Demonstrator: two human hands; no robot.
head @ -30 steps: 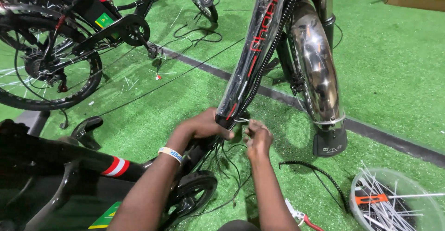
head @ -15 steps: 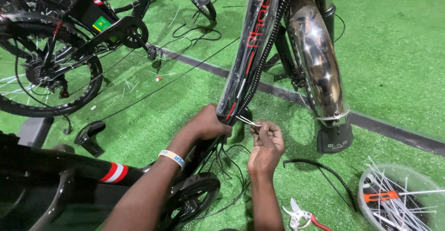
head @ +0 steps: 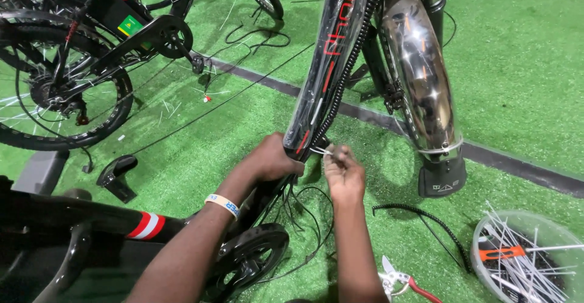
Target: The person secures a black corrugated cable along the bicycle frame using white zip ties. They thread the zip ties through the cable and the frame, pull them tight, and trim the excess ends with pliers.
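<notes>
A black bicycle frame tube wrapped in clear film slants down the middle, with a black spiral cable sleeve running along it. My left hand grips the tube's lower end; a pale band sits on that wrist. My right hand pinches the tail of a white cable tie looped at the tube's base. Loose black cables hang below my hands. A shiny chrome mudguard with a black flap stands to the right of the tube.
Another bicycle with wheel and chainring stands at the upper left. A clear tub of white cable ties sits at lower right. Red-handled cutters lie on green turf. A loose spiral sleeve and a black crankset lie nearby.
My right hand has shifted slightly away from the tube to the right, drawing the cable tie's tail out. My left hand stays on the tube.
</notes>
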